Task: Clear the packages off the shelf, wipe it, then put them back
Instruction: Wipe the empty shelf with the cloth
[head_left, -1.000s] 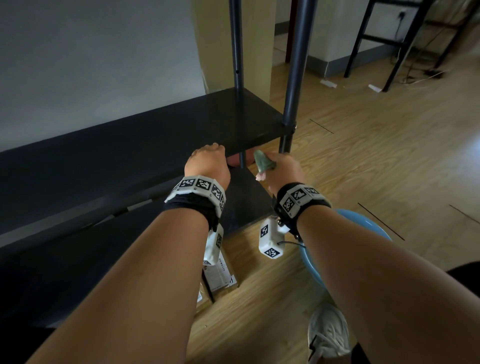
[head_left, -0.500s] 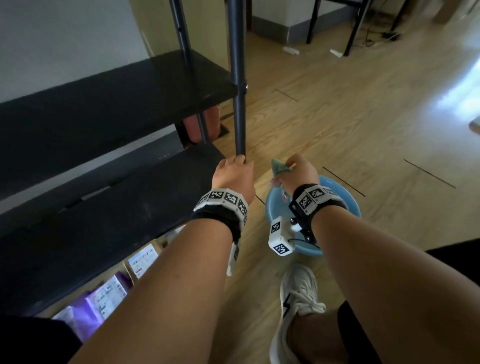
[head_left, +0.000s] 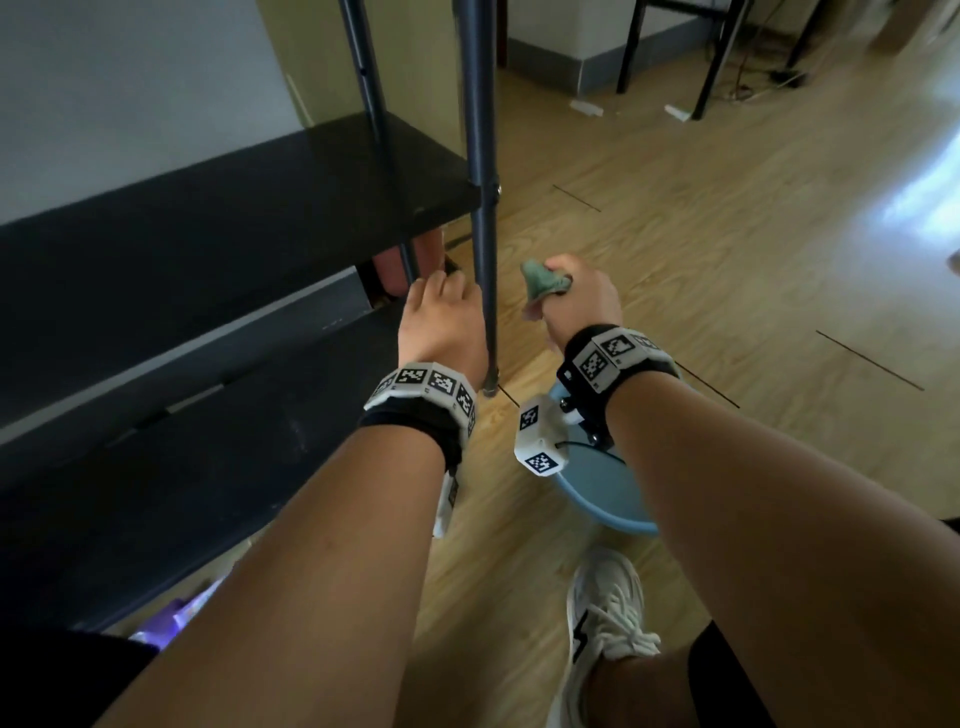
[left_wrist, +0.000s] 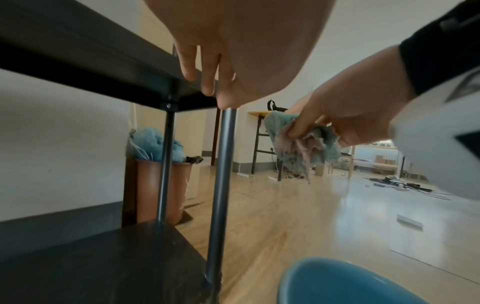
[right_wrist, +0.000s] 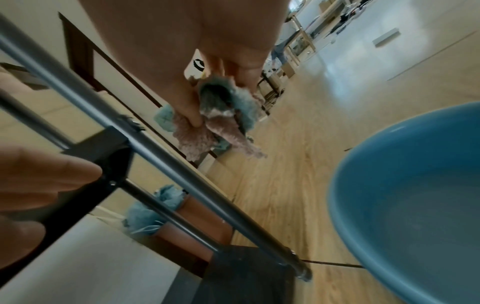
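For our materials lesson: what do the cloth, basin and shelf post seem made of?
Cloth: soft fluffy fabric, probably microfibre, with a fuzzy, frayed edge. Basin: likely plastic, smooth, evenly blue. Shelf post: looks like metal tube, grey with a sheen.

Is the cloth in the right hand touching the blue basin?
Apart. The left wrist view shows the cloth bunched in the right hand, hanging clear above the blue basin, with bare floor between them.

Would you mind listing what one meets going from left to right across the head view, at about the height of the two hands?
Black shelf → left hand → grey shelf post → green cloth → right hand → wooden floor.
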